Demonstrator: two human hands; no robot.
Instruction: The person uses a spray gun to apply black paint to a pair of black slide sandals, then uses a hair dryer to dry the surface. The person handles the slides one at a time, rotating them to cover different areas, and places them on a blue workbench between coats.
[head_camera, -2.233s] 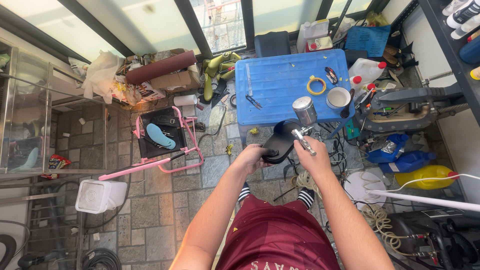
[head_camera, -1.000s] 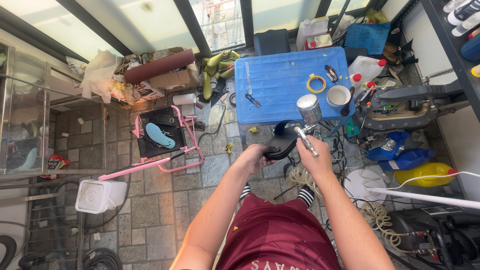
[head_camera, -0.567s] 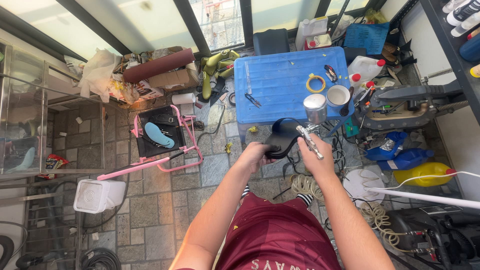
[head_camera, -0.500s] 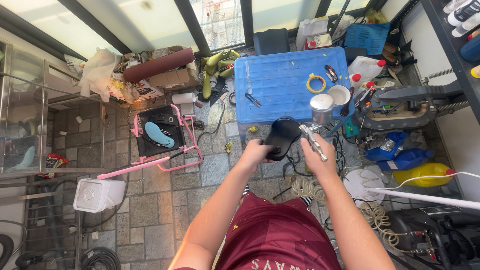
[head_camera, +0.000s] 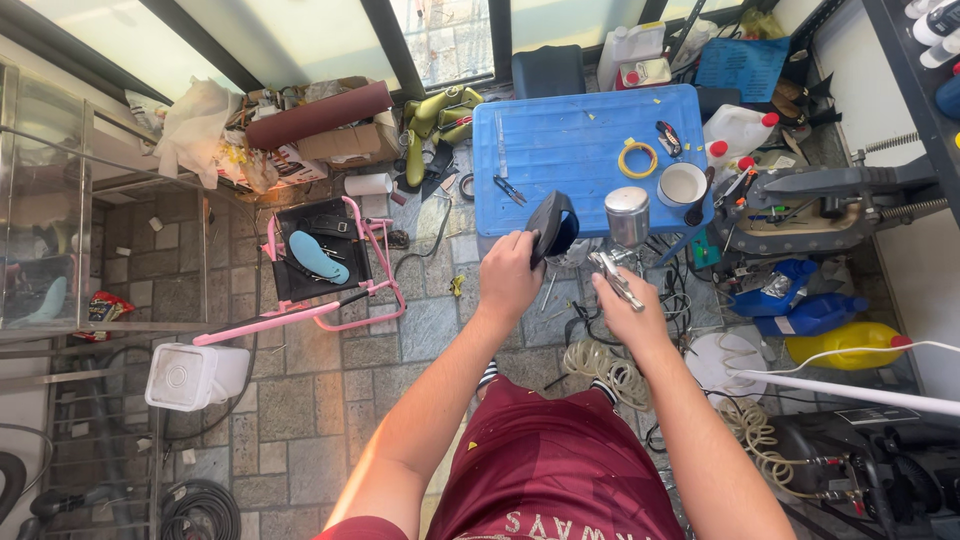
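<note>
Two hands at work over a cluttered blue table.

Nearest, the left hand grips a black shoe, raised just before the table's near edge; the right hand grasps a metal spray gun whose silver cup stands upright beside the shoe. Beyond, the blue table carries a yellow tape ring and a white cup.
</note>
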